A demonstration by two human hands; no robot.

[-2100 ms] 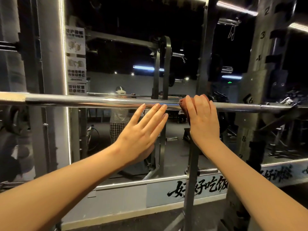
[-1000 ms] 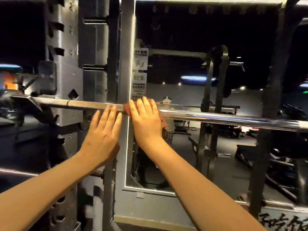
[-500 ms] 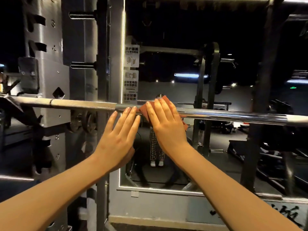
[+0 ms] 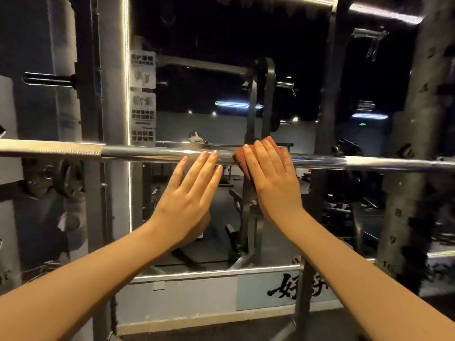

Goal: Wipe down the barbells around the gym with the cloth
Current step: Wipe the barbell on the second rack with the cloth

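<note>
A chrome barbell (image 4: 147, 153) runs level across the view at chest height, racked in a squat rack. A reddish-brown cloth (image 4: 240, 159) is draped over the bar near its middle. My right hand (image 4: 273, 175) lies flat on the cloth with straight fingers and presses it against the bar. My left hand (image 4: 189, 195) is just left of it, fingers straight, fingertips touching the bare bar.
A rack upright (image 4: 327, 119) stands behind the bar right of my hands; a thicker numbered post (image 4: 406, 193) rises at far right. A lit-edged wall mirror (image 4: 197, 217) is straight ahead, with paper signs (image 4: 143, 104) on its left side. Weight plates (image 4: 66, 178) hang low left.
Both hands and the cloth have slid to the right along the bar, from near the left upright toward the middle. The view has swung right with them.
</note>
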